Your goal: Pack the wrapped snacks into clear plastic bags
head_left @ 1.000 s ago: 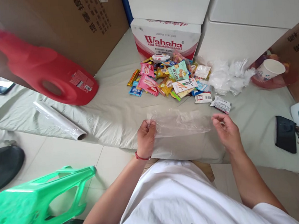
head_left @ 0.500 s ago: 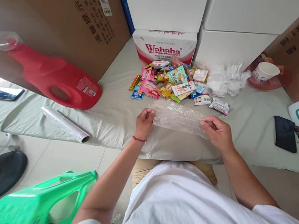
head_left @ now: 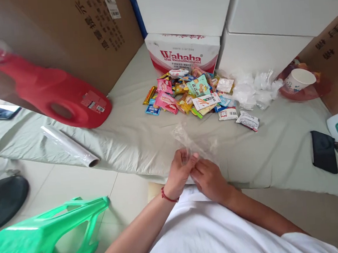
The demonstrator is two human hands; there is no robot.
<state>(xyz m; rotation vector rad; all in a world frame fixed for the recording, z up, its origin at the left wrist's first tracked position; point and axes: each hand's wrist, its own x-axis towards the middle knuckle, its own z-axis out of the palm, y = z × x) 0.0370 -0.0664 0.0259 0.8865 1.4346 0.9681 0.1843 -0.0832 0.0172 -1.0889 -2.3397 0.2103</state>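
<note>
My left hand (head_left: 180, 171) and my right hand (head_left: 208, 178) meet at the near edge of the grey-green sheet (head_left: 134, 133), fingers pinched together on a clear plastic bag (head_left: 192, 142). The bag stands up crumpled above my fingers. A red cord circles my left wrist. Beyond the bag lies a heap of colourful snack packets (head_left: 188, 93), and two white packets (head_left: 238, 116) lie nearest to it on the right.
A red jug (head_left: 52, 96) lies at the left, a roll of clear film (head_left: 69, 146) below it. Crumpled plastic bags (head_left: 254, 88), a paper cup (head_left: 299, 80), a dark phone (head_left: 323, 151), a Wahaha box (head_left: 182, 55), cardboard boxes and a green stool (head_left: 39, 234) surround the sheet.
My hands held the bag stretched wide between them; they have come together in front of my body, and the bag is now bunched up between them.
</note>
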